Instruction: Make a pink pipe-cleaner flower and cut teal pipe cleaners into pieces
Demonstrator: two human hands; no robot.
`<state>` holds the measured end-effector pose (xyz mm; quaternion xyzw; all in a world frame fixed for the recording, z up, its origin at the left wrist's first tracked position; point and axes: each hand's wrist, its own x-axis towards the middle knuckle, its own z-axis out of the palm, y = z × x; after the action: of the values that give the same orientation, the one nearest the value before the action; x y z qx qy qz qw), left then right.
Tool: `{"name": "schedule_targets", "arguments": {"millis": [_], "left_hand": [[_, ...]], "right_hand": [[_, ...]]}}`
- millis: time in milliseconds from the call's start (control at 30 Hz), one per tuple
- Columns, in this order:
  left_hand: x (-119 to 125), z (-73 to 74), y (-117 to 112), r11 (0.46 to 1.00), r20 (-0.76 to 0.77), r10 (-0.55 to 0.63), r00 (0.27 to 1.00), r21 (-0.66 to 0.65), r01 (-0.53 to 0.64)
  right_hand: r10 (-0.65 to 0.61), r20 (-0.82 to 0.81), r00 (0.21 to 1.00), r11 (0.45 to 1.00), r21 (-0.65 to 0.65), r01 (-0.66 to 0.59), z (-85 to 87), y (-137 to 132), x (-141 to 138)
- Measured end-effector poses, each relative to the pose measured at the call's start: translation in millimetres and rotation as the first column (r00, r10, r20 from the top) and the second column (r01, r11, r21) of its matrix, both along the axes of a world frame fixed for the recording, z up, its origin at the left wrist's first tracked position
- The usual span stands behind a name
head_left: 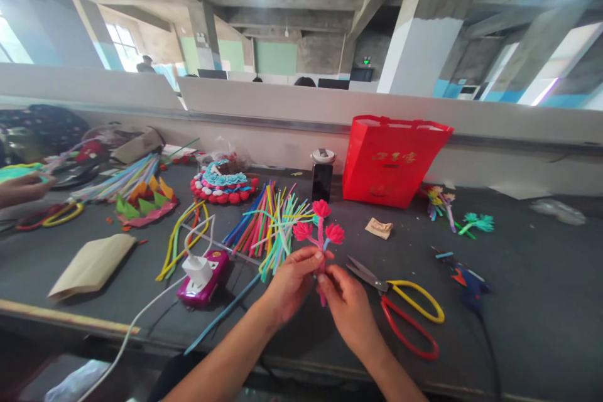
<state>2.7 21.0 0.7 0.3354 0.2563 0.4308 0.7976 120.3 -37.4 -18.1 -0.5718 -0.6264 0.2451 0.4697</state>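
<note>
Between my two hands stands a pink pipe-cleaner flower (321, 208) with three blooms, held upright over the front of the table. The fingers of my left hand (296, 279) pinch its stem just under the blooms. Lower on the same stem, my right hand (347, 301) grips with thumb and fingers, and a pink stem end shows below. A short light-blue piece peeks out by the right bloom. Behind the hands lies a spread bundle of coloured pipe cleaners (254, 229). Scissors (400, 304) with one yellow and one red handle rest to the right, blades parted.
A purple power strip (203, 279) with a white charger and cable sits left. Farther back are a red bag (396, 160), a phone (322, 182) against a cup, and finished flowers (478, 223). A glue gun (466, 279) lies right. Another person's hand (23, 188) is at far left.
</note>
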Motion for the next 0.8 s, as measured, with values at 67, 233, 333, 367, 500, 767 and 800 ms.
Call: {"name": "schedule_targets", "arguments": {"millis": [67,233,333,367,500,767,800], "left_hand": [[-3,2.6,0,1.0,-0.008,0.004,1.0,0.025,-0.004],[-9,7.6,1,0.995,-0.073,0.045,0.996,0.088,-0.038],[-11,8.4,1,0.997,-0.085,0.032,0.996,0.069,-0.026],[-11,8.4,1,0.997,-0.088,0.043,0.995,0.064,-0.037],[-10,9.2,1,0.993,-0.09,0.108,0.99,0.057,-0.104],[-9,13.3,-3,0.975,-0.179,0.144,0.973,0.194,-0.109],[-9,12.3,-3,0.975,-0.179,0.136,0.974,0.197,-0.1]], "right_hand": [[-0.006,0.002,1.0,1.0,0.003,0.006,-0.6,-1,-2],[-0.03,-0.015,0.999,0.999,0.014,0.03,-1.4,-4,-7],[-0.024,-0.032,0.999,1.0,0.002,0.024,-3.5,-5,-11],[-0.022,-0.041,0.999,1.0,-0.005,0.022,-3.8,-5,-13],[0.031,-0.113,0.993,0.999,-0.03,-0.035,-0.6,-2,-10],[-0.027,-0.364,0.931,0.999,-0.034,0.016,8.6,9,21],[-0.013,-0.387,0.922,1.0,-0.013,0.008,9.9,8,22]]}}
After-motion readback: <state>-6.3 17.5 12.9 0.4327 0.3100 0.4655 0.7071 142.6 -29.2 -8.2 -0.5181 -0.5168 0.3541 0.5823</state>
